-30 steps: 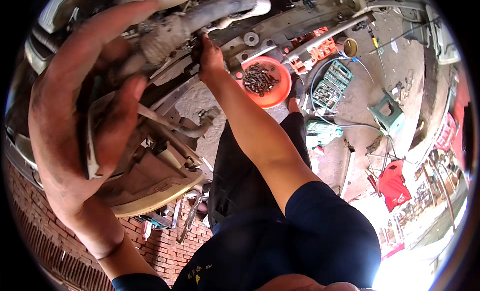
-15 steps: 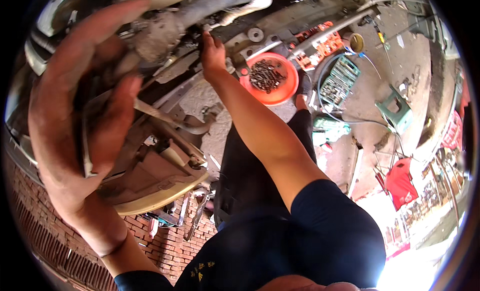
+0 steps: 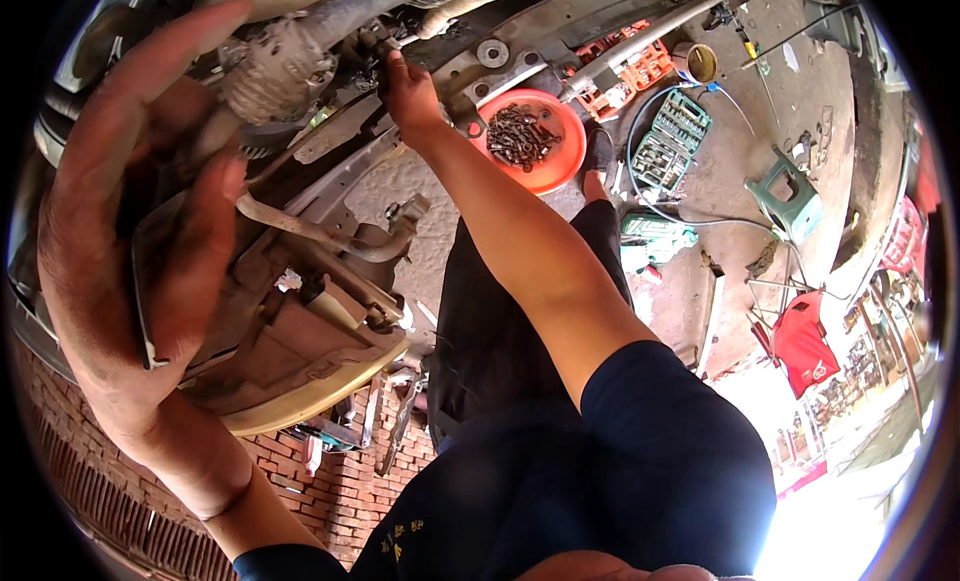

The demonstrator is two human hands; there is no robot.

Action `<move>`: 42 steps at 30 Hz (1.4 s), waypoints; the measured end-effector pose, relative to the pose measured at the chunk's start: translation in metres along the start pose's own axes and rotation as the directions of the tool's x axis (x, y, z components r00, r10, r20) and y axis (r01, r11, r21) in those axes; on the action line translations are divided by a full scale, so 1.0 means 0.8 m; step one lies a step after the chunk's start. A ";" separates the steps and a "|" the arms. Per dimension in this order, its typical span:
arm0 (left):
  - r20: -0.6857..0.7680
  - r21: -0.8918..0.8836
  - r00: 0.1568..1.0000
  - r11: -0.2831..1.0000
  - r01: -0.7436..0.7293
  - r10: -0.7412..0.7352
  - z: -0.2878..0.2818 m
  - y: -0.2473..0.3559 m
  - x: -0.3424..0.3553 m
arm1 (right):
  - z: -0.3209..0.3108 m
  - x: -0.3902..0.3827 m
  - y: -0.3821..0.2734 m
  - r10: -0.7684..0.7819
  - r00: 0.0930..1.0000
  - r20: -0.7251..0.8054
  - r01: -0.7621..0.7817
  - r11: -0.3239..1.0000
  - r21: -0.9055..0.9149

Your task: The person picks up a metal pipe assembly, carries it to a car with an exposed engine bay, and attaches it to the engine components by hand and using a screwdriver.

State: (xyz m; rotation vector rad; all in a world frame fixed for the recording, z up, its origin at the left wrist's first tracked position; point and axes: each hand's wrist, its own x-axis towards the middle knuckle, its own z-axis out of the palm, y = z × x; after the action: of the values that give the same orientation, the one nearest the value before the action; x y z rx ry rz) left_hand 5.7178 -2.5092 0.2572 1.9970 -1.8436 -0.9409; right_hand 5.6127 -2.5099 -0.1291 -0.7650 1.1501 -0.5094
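My left hand (image 3: 110,311) is raised large at the left, fingers curved and thumb spread apart. Nothing shows in its grasp; behind the gap between thumb and fingers lies a grimy ribbed part (image 3: 280,76). Beside that part runs a grey pipe (image 3: 365,11) under the vehicle. Stretched far forward, my right hand (image 3: 412,106) has its fingers closed at a small dark metal fitting (image 3: 385,49) next to the pipe. Whatever is in those fingers is too small and dark to name. A red bowl (image 3: 565,166) of bolts (image 3: 522,136) sits just right of my right forearm.
Right of the bowl lie an orange tool case (image 3: 645,73), a long metal bar (image 3: 655,41) and a green socket case (image 3: 690,116). A green stool (image 3: 790,206) and a red folding seat (image 3: 805,341) stand farther right. A yellow-edged panel (image 3: 330,391) is low at left, over brick paving.
The whole view has shifted a little, so the bowl and cases appear slightly up and left. My right hand stays at the fitting by the pipe; my left hand keeps its curved shape.
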 end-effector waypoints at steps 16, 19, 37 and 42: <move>-0.111 0.008 0.969 0.975 0.222 -0.220 0.000 0.024 -0.002 | -0.004 0.003 0.008 -0.449 0.893 -0.021 0.389 0.795 -0.466; -0.144 -0.050 0.978 0.988 0.147 -0.153 0.009 0.021 0.001 | 0.001 0.003 0.013 -0.412 0.911 -0.014 0.371 0.834 -0.409; -0.097 -0.091 0.992 0.994 0.067 -0.076 -0.004 0.013 0.004 | 0.006 0.008 0.017 -0.402 0.915 -0.044 0.346 0.834 -0.429; -0.114 -0.106 0.988 0.990 0.090 -0.102 0.003 0.013 0.004 | 0.013 0.008 0.027 -0.613 0.787 -0.072 0.494 0.696 -0.521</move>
State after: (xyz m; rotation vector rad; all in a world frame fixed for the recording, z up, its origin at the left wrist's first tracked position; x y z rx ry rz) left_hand 5.7081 -2.5134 0.2609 2.0490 -1.6182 -0.9003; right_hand 5.6243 -2.4975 -0.1471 -1.5549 1.2803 -0.8632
